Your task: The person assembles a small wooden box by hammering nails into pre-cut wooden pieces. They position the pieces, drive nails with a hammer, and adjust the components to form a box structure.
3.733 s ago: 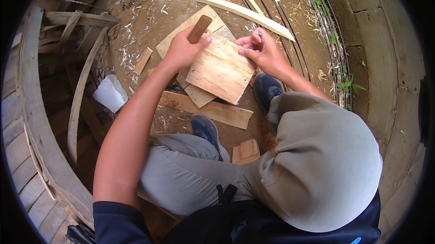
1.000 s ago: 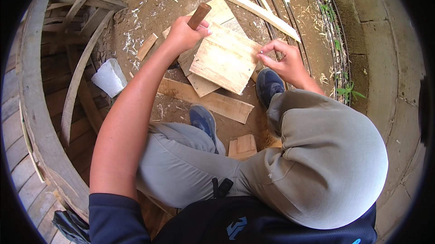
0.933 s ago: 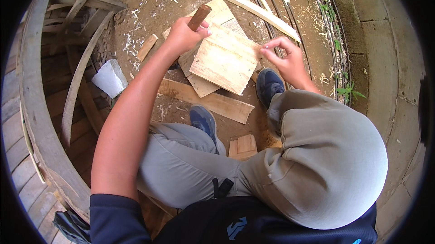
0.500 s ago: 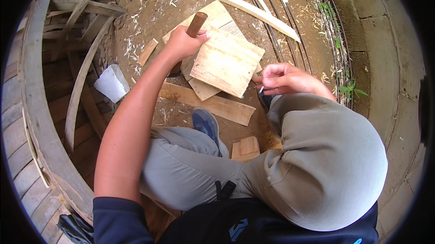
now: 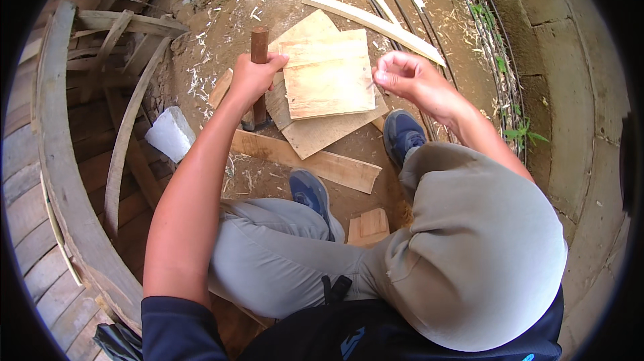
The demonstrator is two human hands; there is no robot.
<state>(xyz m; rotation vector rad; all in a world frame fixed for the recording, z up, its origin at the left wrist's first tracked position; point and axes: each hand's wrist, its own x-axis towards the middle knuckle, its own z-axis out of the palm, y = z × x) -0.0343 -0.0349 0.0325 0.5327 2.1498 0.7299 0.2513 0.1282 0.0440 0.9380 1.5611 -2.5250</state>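
My left hand (image 5: 251,79) is closed round the brown wooden handle of a hammer (image 5: 259,42), held upright with its dark lower end down by the ground. The thumb of that hand lies against the left edge of a pale, square wooden board (image 5: 329,82). At the board's right edge, my right hand (image 5: 406,79) pinches a small, thin nail (image 5: 371,84), partly hidden by the fingertips. Beneath the square board, turned at angles to it, are another flat board (image 5: 312,136) and a further pale piece (image 5: 312,24).
A long plank (image 5: 315,163) lies in front of my shoes (image 5: 310,193). Near them is a small wood block (image 5: 369,225). A whitish stone (image 5: 170,134) stands left, beside a curved timber frame (image 5: 60,139). Beyond are a long strip (image 5: 376,24), dark rods and shavings on dirt.
The square board has turned to sit straighter. My left hand has moved left and nearer with the hammer, now more upright. My right hand has risen to the board's right edge with the nail.
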